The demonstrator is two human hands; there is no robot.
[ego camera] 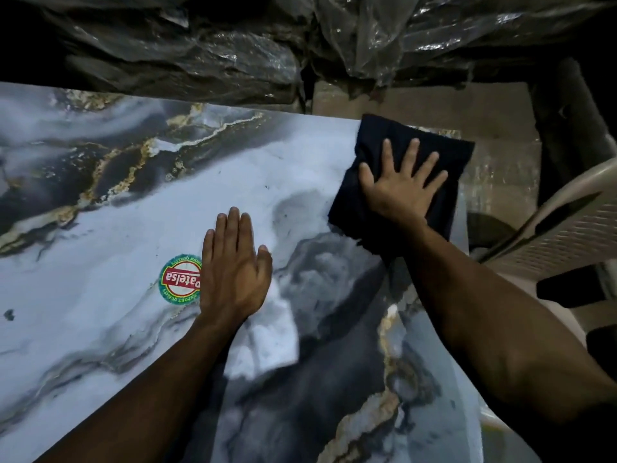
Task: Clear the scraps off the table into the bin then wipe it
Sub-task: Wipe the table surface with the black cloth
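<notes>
Forearms fill the near part of the view, and at the end of the right one the right hand (402, 183) lies flat with fingers spread on a dark cloth (360, 208), pressing it down rather than gripping it. That cloth sits at the far right corner of the marble-patterned surface (117, 329), its outer part overhanging the edge. No scraps show on the part in view, so wiping looks to be the step in hand.

To do it well, I would keep the palm spread so the whole cloth bears down evenly, then draw it back from the corner in long overlapping passes toward the near edge; a few small dark specks near the middle may need a firmer rub.

Beside it, the left hand (233, 272) rests open and empty on the surface, touching a round red and green sticker (177, 279); it steadies the body and should shift aside as the cloth comes through. Crumpled plastic sheeting (200, 45) lies beyond the far edge, and a pale plastic chair (567, 235) stands to the right.
</notes>
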